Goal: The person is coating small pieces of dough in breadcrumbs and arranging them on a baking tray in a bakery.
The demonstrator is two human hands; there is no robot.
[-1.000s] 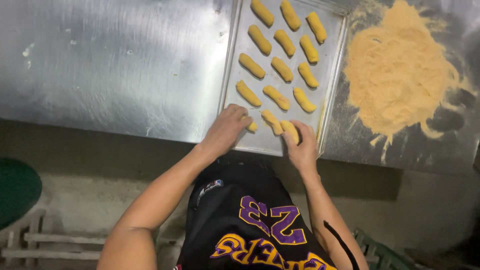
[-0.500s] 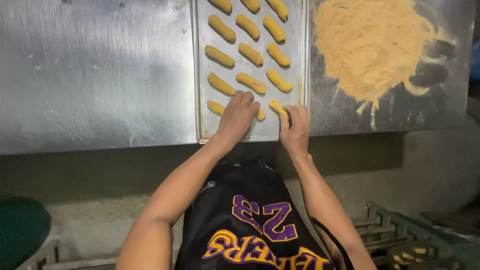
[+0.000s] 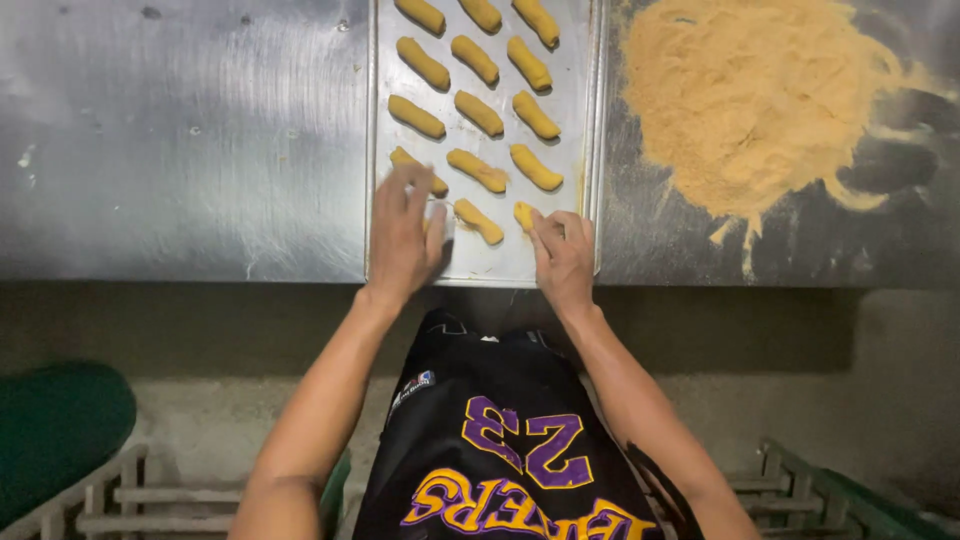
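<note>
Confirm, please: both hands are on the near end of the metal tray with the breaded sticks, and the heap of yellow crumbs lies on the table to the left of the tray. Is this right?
Not quite. The head view shows the heap of yellow crumbs on the table to the right of the metal tray, not the left. The rest holds: the left hand and right hand are on its near end among the breaded sticks.

Golden breaded sticks (image 3: 478,169) in slanted rows on tray (image 3: 590,140), nearest row under hands
</note>
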